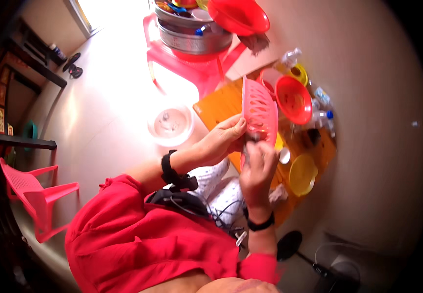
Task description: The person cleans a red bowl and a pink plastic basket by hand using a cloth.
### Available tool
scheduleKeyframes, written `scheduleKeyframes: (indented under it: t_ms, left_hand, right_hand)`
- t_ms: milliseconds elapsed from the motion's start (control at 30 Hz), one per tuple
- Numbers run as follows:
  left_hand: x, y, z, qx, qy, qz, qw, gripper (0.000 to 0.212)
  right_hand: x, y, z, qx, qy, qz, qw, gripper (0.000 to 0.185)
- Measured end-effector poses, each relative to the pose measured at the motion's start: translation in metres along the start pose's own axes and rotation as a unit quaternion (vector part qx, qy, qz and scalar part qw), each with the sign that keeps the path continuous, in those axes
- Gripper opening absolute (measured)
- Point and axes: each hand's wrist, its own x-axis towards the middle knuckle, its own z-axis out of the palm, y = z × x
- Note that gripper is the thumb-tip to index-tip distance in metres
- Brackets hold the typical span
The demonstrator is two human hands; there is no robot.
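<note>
My left hand (224, 137) grips the near rim of a pink slotted plastic basket (259, 104), which is tilted on its side above a wooden table (218, 100). Against the basket's lower part is my right hand (259, 168), blurred, its fingers bent. Whether it holds something there I cannot tell. Just beyond the basket stands a red plastic bowl (293, 99) with small bits inside. A yellow translucent lid or dish (302, 175) and a small white round piece (284, 155) lie to the right of my right hand.
A white bucket (171, 124) with some liquid stands on the floor at left. Clear plastic bottles (321, 117) crowd the table's far side, by the wall. Beyond, a red plastic chair (174, 66) bears metal pots (196, 38) and a red basin (239, 16). Another pink chair (39, 190) is far left.
</note>
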Motion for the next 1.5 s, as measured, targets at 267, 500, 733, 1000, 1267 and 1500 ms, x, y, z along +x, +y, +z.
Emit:
scheduleKeyframes:
  t_ms: [267, 500, 733, 1000, 1267, 1500]
  left_hand:
    - [0.021, 0.006, 0.019, 0.141, 0.029, -0.024, 0.989, 0.037]
    - [0.038, 0.022, 0.027, 0.312, 0.072, -0.084, 0.944, 0.033]
    - [0.060, 0.014, 0.035, 0.333, 0.058, -0.084, 0.937, 0.032]
    - [0.042, 0.009, 0.036, 0.465, 0.063, -0.010, 0.883, 0.041]
    - [0.005, -0.010, 0.029, 0.378, 0.045, 0.051, 0.923, 0.038]
    - [-0.022, 0.014, 0.040, 0.424, 0.044, 0.041, 0.904, 0.032]
  right_hand:
    - [0.035, 0.030, 0.004, 0.057, 0.105, 0.067, 0.991, 0.028]
    - [0.036, 0.064, 0.016, 0.172, 0.033, 0.048, 0.983, 0.037]
    - [0.043, 0.085, -0.004, 0.269, -0.002, 0.080, 0.960, 0.038]
    - [0.032, 0.073, -0.001, 0.214, 0.045, 0.023, 0.975, 0.043]
    - [0.011, 0.027, -0.001, 0.221, 0.067, 0.026, 0.973, 0.029]
    - [0.025, 0.015, 0.000, 0.157, 0.073, 0.020, 0.985, 0.028]
